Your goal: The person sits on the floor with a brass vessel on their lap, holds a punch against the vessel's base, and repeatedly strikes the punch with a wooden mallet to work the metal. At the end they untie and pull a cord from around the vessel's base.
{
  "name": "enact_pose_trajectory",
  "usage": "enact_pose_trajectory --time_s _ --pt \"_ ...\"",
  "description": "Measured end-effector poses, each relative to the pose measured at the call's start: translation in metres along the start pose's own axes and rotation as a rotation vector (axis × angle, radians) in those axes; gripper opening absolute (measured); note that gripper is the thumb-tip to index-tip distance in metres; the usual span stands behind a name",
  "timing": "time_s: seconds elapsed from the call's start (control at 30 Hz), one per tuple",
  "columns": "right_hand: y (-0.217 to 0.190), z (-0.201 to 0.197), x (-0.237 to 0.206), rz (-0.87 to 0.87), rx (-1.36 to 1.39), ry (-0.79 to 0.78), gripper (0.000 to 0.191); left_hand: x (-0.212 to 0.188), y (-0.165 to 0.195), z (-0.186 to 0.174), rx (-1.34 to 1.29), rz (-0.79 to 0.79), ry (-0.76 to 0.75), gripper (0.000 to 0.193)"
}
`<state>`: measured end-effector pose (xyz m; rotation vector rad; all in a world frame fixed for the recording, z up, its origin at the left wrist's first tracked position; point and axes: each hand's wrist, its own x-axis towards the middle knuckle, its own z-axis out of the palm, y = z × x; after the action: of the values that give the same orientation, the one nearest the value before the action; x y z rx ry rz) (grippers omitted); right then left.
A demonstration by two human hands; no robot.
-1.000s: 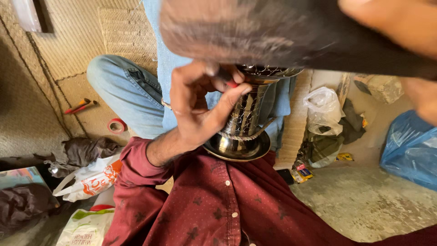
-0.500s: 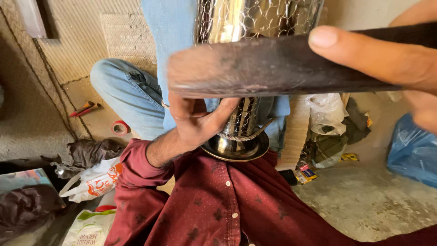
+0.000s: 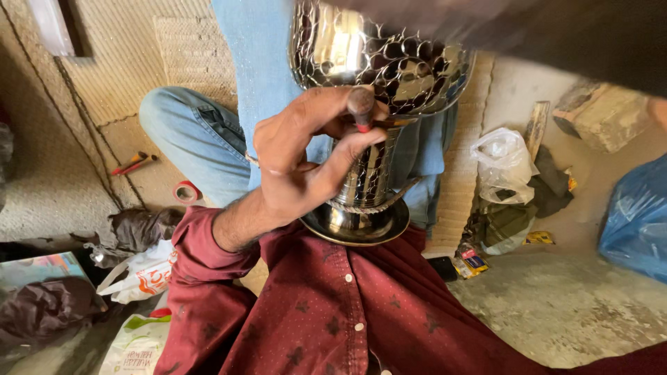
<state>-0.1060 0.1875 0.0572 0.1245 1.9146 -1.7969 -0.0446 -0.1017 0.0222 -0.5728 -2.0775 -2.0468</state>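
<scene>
A shiny metal vessel (image 3: 389, 62) with a hammered scale pattern stands on its round foot (image 3: 358, 226) in my lap, against my maroon shirt and jeans. My left hand (image 3: 306, 160) wraps around its narrow stem and pinches a short dark punch (image 3: 360, 105) whose tip rests on the bowl. A dark bar-like tool (image 3: 577, 42) sweeps blurred across the top right, above the vessel. Only a sliver of my right hand (image 3: 658, 114) shows at the right edge, under that tool.
A woven mat (image 3: 118, 83) covers the floor at left, with red-handled tools (image 3: 135, 164) and a red tape roll (image 3: 185, 191) on it. Printed plastic bags (image 3: 139, 271) lie lower left. A white bag (image 3: 501, 163), a wooden stick (image 3: 536, 125) and a blue bag (image 3: 636, 219) sit at right.
The dark tool has swung from across the front of the vessel up to the top right. My left hand has kept the punch on the bowl. The view has shifted, showing more of the bowl.
</scene>
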Motion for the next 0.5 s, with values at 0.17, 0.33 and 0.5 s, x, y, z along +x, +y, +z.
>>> enact_pose_trajectory --time_s 0.17,0.33,0.5 --pt "-0.008 -0.04 -0.033 0.115 -0.033 -0.068 0.024 -0.003 -0.002 0.0 0.004 0.029 0.034 0.038" --pt "-0.041 -0.018 -0.038 0.153 -0.097 -0.093 0.021 -0.009 -0.003 -0.001 0.272 -0.029 0.062 0.036" --pt "-0.031 -0.011 -0.039 0.063 -0.217 -0.031 0.019 -0.006 -0.004 -0.007 0.192 0.028 -0.041 0.035"
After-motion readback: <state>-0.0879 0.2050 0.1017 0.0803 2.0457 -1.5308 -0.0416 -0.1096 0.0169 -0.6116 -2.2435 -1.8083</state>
